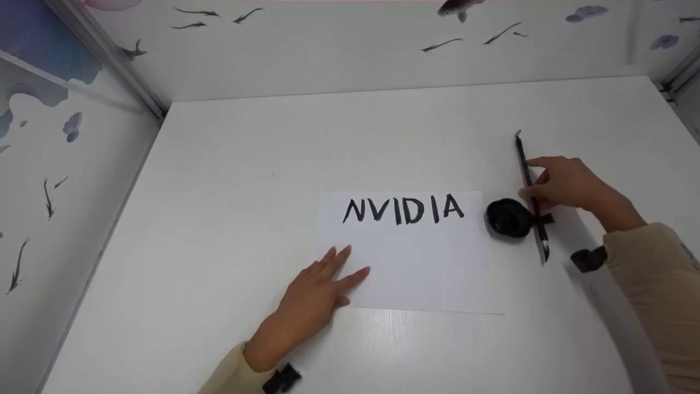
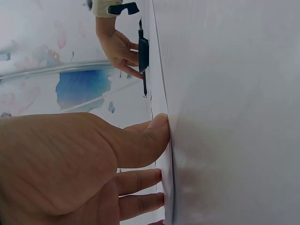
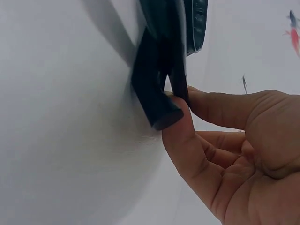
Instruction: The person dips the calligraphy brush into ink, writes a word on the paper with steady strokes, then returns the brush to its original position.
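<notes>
A white sheet of paper [image 1: 421,268] bears the word NVIDIA in black brushed letters along its upper part. My left hand [image 1: 314,298] rests with spread, straight fingers on its lower left corner; in the left wrist view the thumb [image 2: 157,136] lies at the paper's edge. To the right of the sheet is a black ink dish [image 1: 500,219] with a short handle. A dark writing brush [image 1: 526,169] crosses that handle, its black-tipped bristles toward me and its hanging loop away. My right hand [image 1: 574,183] pinches the brush's shaft between thumb and fingers.
The white table [image 1: 219,219] meets patterned panels at its back and left, with a metal post [image 1: 120,60] at the left corner. Black wrist mounts [image 1: 588,259] hang below both beige sleeves [image 1: 653,290].
</notes>
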`<state>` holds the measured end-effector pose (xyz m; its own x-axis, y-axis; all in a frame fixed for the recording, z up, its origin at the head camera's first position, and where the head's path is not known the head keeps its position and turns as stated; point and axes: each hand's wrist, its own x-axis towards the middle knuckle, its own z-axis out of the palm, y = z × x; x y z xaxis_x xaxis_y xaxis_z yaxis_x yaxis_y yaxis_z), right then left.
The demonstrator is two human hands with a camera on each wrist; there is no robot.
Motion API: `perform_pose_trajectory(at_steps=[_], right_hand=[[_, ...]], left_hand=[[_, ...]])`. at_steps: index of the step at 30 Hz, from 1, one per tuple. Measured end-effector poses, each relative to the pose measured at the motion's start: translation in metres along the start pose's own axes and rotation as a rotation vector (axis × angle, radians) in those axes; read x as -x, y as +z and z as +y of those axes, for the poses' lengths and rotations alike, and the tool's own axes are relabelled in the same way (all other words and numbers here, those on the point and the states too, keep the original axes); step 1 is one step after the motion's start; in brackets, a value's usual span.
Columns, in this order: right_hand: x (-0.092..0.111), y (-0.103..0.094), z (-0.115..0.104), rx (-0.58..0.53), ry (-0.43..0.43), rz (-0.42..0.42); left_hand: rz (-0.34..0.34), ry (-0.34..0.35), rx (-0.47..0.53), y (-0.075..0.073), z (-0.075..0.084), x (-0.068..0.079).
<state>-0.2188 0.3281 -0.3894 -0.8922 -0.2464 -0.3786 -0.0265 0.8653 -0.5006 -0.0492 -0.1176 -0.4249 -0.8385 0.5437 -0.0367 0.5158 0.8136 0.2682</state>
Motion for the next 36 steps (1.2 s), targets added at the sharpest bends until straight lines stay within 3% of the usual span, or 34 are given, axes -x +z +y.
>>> perform_pose_trajectory(at_steps=[17,24,28,31,36], right_hand=[[0.006,0.003,0.002,-0.026,0.023,-0.034],[0.010,0.000,-0.004,0.026,0.006,-0.006],[0.016,-0.001,-0.009,0.090,-0.036,0.044],[0.026,0.004,-0.015,0.109,-0.090,0.125],[0.059,0.026,-0.030,0.067,-0.192,0.299]], left_hand=[[0.005,0.026,0.007,0.002,-0.001,0.001],[-0.019,0.025,-0.008,0.003,-0.007,-0.007],[-0.022,0.030,-0.009,0.004,-0.012,-0.015],[-0.004,0.026,-0.021,0.003,-0.012,-0.017],[0.116,0.022,-0.072,-0.005,-0.012,-0.013]])
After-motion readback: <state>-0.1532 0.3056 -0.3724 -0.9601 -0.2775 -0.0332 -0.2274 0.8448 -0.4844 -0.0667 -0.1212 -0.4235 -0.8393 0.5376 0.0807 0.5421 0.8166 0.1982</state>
